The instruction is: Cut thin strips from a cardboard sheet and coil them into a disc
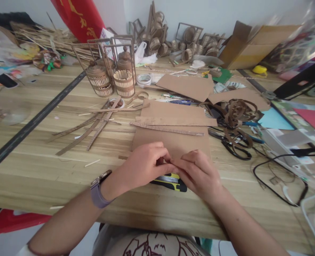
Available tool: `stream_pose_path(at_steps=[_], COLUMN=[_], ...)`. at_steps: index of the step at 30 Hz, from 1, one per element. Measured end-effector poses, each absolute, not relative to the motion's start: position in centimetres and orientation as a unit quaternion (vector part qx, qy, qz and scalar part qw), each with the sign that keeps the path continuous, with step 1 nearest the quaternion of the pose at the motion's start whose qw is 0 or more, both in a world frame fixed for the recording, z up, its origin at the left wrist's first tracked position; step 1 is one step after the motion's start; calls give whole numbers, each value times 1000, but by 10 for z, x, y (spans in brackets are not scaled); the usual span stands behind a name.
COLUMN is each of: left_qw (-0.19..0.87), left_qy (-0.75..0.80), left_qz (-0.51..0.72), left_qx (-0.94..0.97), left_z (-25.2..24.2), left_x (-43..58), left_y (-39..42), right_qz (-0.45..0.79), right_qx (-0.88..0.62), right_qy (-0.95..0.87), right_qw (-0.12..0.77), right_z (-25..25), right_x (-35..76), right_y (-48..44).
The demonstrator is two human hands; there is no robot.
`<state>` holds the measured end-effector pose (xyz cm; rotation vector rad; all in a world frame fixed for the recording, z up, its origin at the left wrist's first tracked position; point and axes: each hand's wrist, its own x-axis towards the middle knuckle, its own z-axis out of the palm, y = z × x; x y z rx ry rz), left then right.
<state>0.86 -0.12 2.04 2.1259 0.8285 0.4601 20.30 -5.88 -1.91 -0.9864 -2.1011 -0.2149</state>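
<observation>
My left hand [149, 161] and my right hand [200, 172] meet fingertip to fingertip at the near edge of the cardboard sheet [173, 142]. Both are closed in a pinch; whatever lies between the fingers is hidden. Just below them, partly covered, a black and yellow utility knife [180, 185] rests on the table. Across the sheet lies a thin corrugated cardboard strip [170, 129], with a wider flat cardboard strip [175, 121] behind it. The end of a brown strip [123, 157] shows left of my left hand.
Loose cardboard strips [93, 126] cross over a tape roll at the left. Small slatted wooden buckets [124, 85] with tall frames stand behind. Scissors [235, 147] and curled brown strips [239, 112] lie to the right, near a black cable [255, 174]. A cardboard box [258, 46] sits at the back.
</observation>
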Motion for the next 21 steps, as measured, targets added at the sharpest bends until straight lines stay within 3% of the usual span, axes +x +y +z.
stream_pose_path(at_steps=[9, 21], left_qw=[574, 586], left_qy=[234, 206], left_qz=[124, 119], left_qx=[775, 775], left_z=[20, 21], left_x=[1, 3], left_y=[12, 13], right_qz=[94, 201], right_qx=[-403, -379], right_qy=[-779, -735], right_qw=[471, 525], right_z=[-8, -10], right_x=[205, 197], right_y=[-63, -61])
